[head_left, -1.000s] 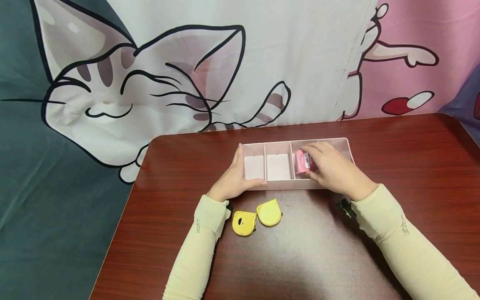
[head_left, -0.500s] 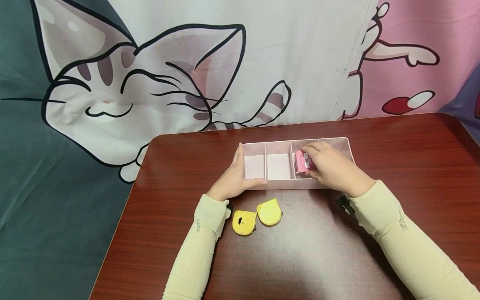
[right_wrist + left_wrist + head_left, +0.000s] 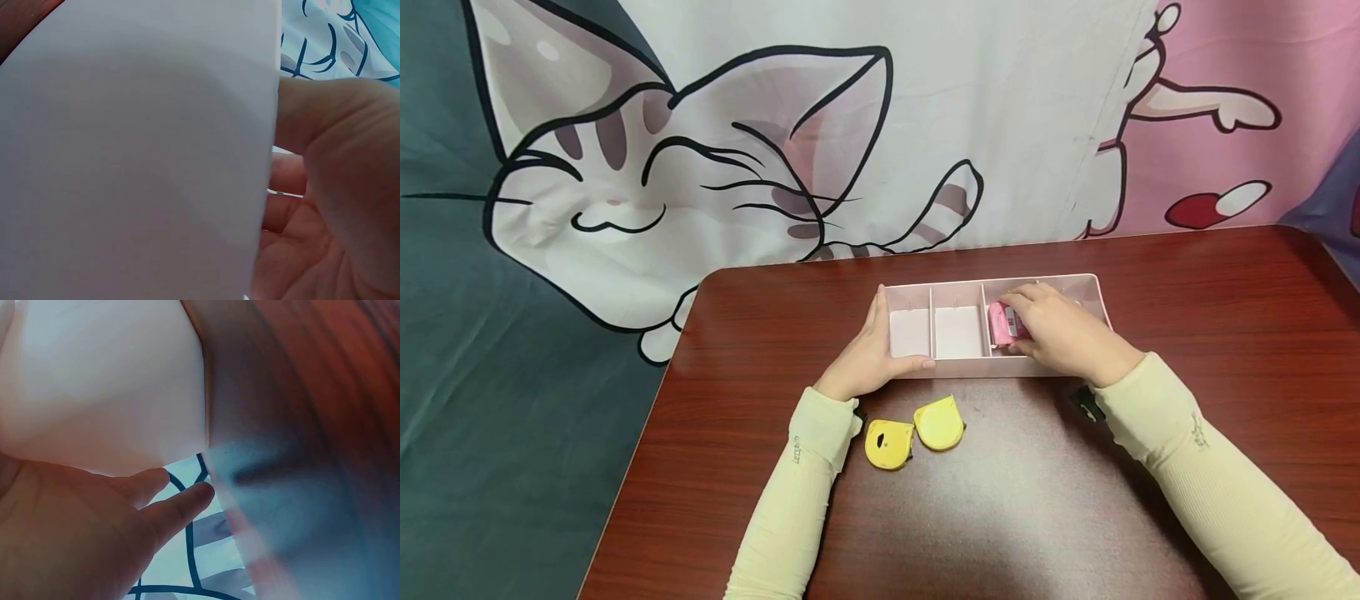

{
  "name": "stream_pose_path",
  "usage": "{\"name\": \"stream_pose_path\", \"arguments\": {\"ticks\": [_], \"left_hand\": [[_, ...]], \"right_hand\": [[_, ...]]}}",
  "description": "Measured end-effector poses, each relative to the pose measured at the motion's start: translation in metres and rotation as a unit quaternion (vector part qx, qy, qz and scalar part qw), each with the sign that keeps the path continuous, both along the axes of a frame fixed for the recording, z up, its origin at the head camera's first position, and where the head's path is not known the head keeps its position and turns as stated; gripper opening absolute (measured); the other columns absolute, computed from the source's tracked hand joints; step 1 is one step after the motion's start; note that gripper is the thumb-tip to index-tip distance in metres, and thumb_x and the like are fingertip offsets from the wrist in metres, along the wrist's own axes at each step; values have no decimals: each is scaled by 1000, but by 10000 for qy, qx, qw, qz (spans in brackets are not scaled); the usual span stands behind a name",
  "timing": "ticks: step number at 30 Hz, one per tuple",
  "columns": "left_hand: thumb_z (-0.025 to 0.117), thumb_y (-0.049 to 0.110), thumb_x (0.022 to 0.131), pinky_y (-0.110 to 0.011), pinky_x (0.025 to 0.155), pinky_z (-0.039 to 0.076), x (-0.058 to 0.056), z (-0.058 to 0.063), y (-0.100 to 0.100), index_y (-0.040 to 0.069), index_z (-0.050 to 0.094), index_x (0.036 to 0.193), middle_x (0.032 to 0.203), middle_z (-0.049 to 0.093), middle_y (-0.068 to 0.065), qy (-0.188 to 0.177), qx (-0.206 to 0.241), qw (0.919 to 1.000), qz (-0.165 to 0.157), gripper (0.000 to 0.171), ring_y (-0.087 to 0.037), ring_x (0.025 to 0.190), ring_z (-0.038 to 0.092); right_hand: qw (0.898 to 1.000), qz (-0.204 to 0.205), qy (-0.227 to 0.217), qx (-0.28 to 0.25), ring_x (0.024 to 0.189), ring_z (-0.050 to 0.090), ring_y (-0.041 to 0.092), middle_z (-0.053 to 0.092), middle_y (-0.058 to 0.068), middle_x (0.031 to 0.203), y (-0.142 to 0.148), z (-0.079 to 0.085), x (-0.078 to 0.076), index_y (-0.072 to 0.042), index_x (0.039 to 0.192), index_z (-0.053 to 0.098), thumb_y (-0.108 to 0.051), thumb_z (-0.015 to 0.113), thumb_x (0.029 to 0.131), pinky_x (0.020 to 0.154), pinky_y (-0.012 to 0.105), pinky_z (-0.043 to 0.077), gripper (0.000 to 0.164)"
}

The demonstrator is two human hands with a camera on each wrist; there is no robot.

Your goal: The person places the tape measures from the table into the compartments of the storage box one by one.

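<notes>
A pale pink divided box point(image 3: 958, 368) lies lengthwise on the table. My left hand point(image 3: 868, 358) holds its left end, with the thumb along the front wall and the fingers at the end wall. In the left wrist view, those fingers point(image 3: 178, 506) are fairly straight beside the box wall point(image 3: 125, 425). My right hand point(image 3: 1063, 337) reaches into the right part of the box. Between its thumb and fingers it pinches a small pink block-like item with a white label point(image 3: 1002, 325), next to a divider. In the right wrist view, the box wall point(image 3: 137, 156) hides that item.
Two small yellow D-shaped cases, resembling tape measures, lie in front of the box: the left one point(image 3: 891, 454) has a dark spot, the right one point(image 3: 940, 423) is plain. The brown table point(image 3: 1000, 517) ends at a cartoon cat curtain point(image 3: 985, 108).
My right hand and the pink item have shifted very slightly to the left inside the box. The left hand, box and yellow cases stay in place.
</notes>
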State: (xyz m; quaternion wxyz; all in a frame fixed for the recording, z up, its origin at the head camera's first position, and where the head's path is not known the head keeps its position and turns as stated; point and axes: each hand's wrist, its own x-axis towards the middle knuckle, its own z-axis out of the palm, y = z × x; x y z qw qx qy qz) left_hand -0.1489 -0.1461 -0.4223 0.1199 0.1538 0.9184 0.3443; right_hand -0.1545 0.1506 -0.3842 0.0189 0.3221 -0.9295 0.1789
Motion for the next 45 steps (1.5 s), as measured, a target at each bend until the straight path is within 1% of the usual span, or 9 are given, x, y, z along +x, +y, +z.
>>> {"name": "stream_pose_path", "arguments": {"ticks": [9,17,21,25,30,35,38,45], "left_hand": [[77,61,80,-39,117,26,-1,0,1,14,-21,158,167,-12,-15,15,-23,10000,3,134,-25,152,9],[78,61,79,-38,117,26,-1,-1,0,14,-21,158,167,-16,-8,-19,46,10000,12,135,-24,152,9],[79,60,79,-38,117,26,-1,-1,0,13,-21,158,167,-16,-8,-13,71,10000,18,135,-24,152,10],[78,60,79,-39,117,27,-1,-1,0,14,-21,158,167,-15,-8,-42,50,10000,27,135,-24,152,9],[78,61,79,-40,118,26,0,-1,0,15,-21,158,167,-15,-9,-53,21,10000,28,135,-25,153,7],[78,62,79,-40,118,25,0,0,0,16,-22,158,167,-17,-6,-61,27,10000,34,135,-24,153,6],[78,61,79,-39,118,25,1,0,0,15,-22,158,167,-17,-6,-68,47,10000,38,135,-23,153,5],[79,58,80,-38,118,25,0,0,1,13,-21,158,167,-14,-10,-45,41,10000,34,134,-24,152,8]], "right_hand": [[9999,128,20,34,116,56,44,62,28,119,0,-2,-4,15,122,59,-6,86,77,103,54,42,57],[9997,198,46,137,113,58,43,64,26,115,0,-3,-7,14,120,60,-6,86,76,100,54,45,55],[9996,182,19,212,112,59,43,64,26,114,-1,-4,-8,14,120,61,-8,87,76,100,53,45,56],[9994,183,-7,295,112,59,43,64,26,114,-2,-5,-10,14,120,61,-8,87,75,100,53,45,56],[9992,201,-30,339,108,61,40,64,24,111,-1,-5,-11,13,119,62,-7,87,75,97,52,48,54],[9988,214,-74,428,101,63,36,64,21,107,-2,-6,-13,11,116,64,-8,88,75,91,50,50,51],[9986,229,-89,478,100,63,36,65,20,105,-3,-5,-13,10,115,65,-9,88,74,90,50,51,50],[9981,246,-112,557,97,64,36,65,19,102,-5,-4,-15,9,111,66,-7,89,72,88,50,51,49]]}}
